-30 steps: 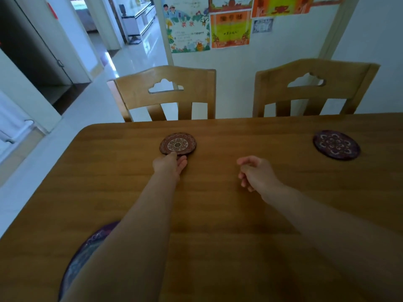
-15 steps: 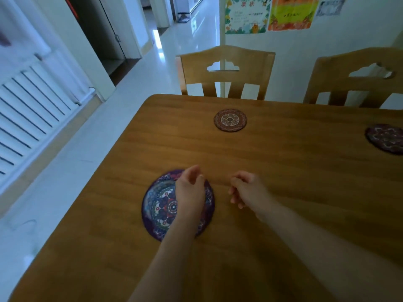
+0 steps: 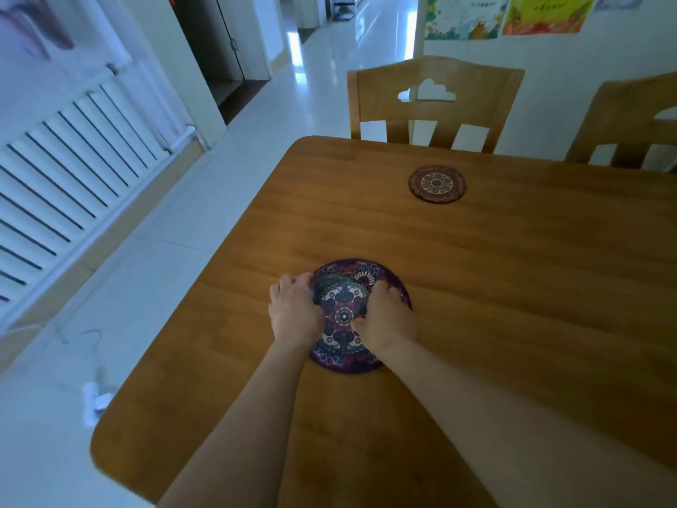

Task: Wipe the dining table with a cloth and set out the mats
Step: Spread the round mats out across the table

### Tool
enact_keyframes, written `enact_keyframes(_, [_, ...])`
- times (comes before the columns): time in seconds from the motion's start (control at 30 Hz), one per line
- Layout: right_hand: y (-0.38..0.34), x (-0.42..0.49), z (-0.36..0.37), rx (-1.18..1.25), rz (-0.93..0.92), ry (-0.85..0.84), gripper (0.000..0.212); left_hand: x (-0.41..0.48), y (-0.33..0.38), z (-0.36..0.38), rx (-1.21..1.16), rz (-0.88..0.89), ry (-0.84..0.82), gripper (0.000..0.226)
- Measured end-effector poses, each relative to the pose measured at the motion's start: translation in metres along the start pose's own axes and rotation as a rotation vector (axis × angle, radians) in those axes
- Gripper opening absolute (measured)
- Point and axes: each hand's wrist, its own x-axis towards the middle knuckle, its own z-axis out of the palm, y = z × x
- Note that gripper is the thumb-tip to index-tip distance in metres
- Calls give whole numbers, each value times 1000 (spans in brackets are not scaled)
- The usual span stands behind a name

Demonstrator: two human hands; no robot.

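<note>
Pale tiled floor (image 3: 219,199) runs along the left of the scene towards a dark doorway (image 3: 205,38), with a white slatted radiator (image 3: 73,166) on the left wall and two bright posters (image 3: 461,16) pinned to the far wall. Over this floor stands a wooden counter (image 3: 513,287) with rounded corners, seen from above. Two wooden chairs are pushed up to its far edge, the near chair (image 3: 476,97) in full view and the second chair (image 3: 622,115) cut off at the right border. On the counter's left part, not far from its left edge, lies the large mat (image 3: 344,320), round, dark purple at the rim, with a patterned middle in red, white and green. Both bare forearms reach in from below and meet on it. The left hand (image 3: 295,313) sits on the mat's left side, its fingers (image 3: 289,284) curled over the far left rim, so its grip is clamped on the mat's edge. The right hand (image 3: 388,320) rests on the mat's right side with bent fingers (image 3: 384,289) pointing down onto the pattern; whether its grip pinches the mat or only presses it I cannot tell. Between the hands the pattern looks slightly bulged. The small mat (image 3: 437,183), round and reddish brown, lies flat well apart from it, near the far edge just before the near chair
</note>
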Motion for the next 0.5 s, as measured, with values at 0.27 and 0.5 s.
enact_keyframes(0.27, [32, -24, -16, 526, -71, 25, 30, -18, -12, -23, -373, 29, -60, 15])
enact_keyframes(0.5, [77, -70, -47, 745, -49, 129, 5, -83, -53, -57, -728, -242, -460, 24])
